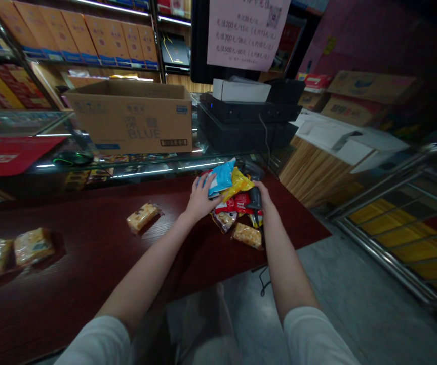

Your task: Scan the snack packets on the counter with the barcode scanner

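Note:
On the dark red tabletop lies a heap of small snack packets, and both hands are at it. My left hand (200,198) curls around a light blue packet (223,177), fingers on its far side and thumb below. A yellow packet (238,183) leans against the blue one, with red packets (235,204) underneath. At the heap's right side, my right hand (264,194) is closed around a dark handheld barcode scanner (255,198); some of its fingers are hidden. Just in front lie two clear-wrapped pastry bars (247,235), one partly under the heap.
More wrapped bars (144,217) lie to the left on the table (100,263). Behind stand a glass counter, an open cardboard box (138,124) and a black cash drawer (241,129). A metal rack (393,203) is at right; a cable hangs below the table edge.

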A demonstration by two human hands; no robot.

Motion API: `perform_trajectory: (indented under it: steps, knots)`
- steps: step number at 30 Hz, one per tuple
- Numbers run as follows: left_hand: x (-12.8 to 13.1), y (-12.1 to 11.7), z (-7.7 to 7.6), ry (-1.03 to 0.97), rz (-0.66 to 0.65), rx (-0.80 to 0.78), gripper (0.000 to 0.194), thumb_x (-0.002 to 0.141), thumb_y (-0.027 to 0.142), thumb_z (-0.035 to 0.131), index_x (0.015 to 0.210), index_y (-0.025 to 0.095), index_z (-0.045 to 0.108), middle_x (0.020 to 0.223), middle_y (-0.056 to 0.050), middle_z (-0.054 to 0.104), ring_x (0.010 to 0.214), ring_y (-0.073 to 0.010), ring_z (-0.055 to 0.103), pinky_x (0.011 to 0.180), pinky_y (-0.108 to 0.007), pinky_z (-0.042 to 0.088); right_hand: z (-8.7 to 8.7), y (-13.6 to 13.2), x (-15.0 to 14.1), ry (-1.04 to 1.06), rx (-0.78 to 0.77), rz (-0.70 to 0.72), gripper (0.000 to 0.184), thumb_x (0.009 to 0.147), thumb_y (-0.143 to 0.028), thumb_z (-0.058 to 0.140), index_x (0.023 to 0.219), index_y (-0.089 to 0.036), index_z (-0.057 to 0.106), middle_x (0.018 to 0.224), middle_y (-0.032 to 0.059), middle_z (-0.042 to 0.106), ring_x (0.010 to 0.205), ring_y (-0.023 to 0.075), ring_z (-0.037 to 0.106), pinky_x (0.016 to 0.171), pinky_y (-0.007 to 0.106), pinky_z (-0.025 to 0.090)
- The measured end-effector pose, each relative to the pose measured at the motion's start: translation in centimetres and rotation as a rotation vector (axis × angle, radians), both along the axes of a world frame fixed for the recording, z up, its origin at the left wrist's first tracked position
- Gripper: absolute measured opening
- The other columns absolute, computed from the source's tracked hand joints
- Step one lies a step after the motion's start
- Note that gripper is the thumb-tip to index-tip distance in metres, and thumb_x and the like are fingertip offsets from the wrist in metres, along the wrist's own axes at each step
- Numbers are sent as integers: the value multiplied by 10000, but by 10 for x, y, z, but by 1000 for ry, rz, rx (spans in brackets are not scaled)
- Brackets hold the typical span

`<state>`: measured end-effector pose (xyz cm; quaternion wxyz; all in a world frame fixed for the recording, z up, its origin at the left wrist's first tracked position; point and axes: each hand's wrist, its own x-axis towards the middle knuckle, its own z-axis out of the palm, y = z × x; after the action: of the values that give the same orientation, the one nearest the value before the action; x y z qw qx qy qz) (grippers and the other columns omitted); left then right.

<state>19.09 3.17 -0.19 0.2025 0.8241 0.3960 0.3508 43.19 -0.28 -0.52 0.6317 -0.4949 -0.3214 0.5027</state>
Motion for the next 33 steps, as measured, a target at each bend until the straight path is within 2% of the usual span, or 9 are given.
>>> perform_trajectory:
  steps: [6, 10, 13, 16, 19, 22, 25, 29, 33]
  knots:
    - [-55, -12, -1, 11, 80, 45, 767, 824, 460, 663, 1502, 215, 400, 1584, -150, 366, 1496, -319, 261, 1224, -531, 198, 0, 7, -56, 140, -59, -12, 269, 681, -382, 668, 890, -214, 653, 769, 1, 742, 734, 207, 691, 689, 324, 570]
    - [-83, -23, 6, 95, 175, 12, 788, 826, 469, 667, 1524, 242, 380, 1610, -146, 342, 1505, -383, 233, 1188, -634, 200, 2, 9, -86, 145, -65, 58, 298, 658, -398, 672, 889, -211, 654, 781, -6, 747, 767, 211, 694, 727, 318, 565]
    - [-93, -30, 14, 190, 248, 57, 753, 846, 466, 651, 1523, 266, 387, 1628, -124, 322, 1524, -421, 155, 1168, -711, 111, 10, 7, -89, 103, -10, 72, 302, 637, -405, 681, 872, -217, 650, 794, 10, 750, 828, 234, 706, 767, 337, 564]
    - [-100, -33, 19, 179, 213, 204, 651, 870, 369, 629, 1479, 236, 443, 1593, -128, 389, 1532, -365, 180, 1206, -658, 45, 30, -5, -77, 20, 150, 61, 300, 635, -401, 694, 874, -224, 656, 839, 21, 751, 931, 233, 707, 840, 338, 554]
    - [-108, -28, 20, -2, 139, 236, 578, 868, 267, 604, 1429, 206, 479, 1519, -149, 475, 1456, -313, 374, 1209, -571, 217, 57, -29, -63, -5, 244, 73, 340, 648, -415, 724, 919, -223, 649, 828, 19, 735, 884, 211, 710, 814, 325, 562]
    - [-119, -17, 20, -243, 127, 180, 498, 876, 270, 581, 1363, 190, 519, 1415, -158, 545, 1316, -274, 526, 1124, -479, 394, 79, -57, -65, 7, 198, 221, 376, 713, -445, 720, 1003, -234, 610, 721, -19, 665, 645, 168, 673, 617, 303, 559]
    - [-130, -10, 18, -346, 121, 111, 486, 857, 321, 621, 1313, 176, 536, 1360, -159, 558, 1290, -275, 534, 1119, -475, 398, 86, -71, -87, 41, 180, 412, 367, 746, -436, 723, 1007, -221, 581, 622, -65, 562, 456, 102, 536, 456, 242, 463]
    - [-138, -10, 13, -274, -2, -14, 560, 802, 409, 707, 1293, 186, 553, 1480, -174, 446, 1389, -313, 438, 1164, -506, 339, 78, -55, -123, 106, 164, 658, 348, 743, -425, 734, 937, -202, 550, 594, -87, 500, 379, 49, 383, 387, 197, 334]
    - [-140, -13, 6, -349, -79, -79, 448, 833, 384, 674, 1228, 179, 624, 1431, -175, 505, 1362, -307, 476, 1167, -504, 341, 69, -26, -144, 149, 122, 788, 395, 748, -452, 726, 979, -194, 536, 599, -96, 461, 385, 37, 314, 384, 182, 271]
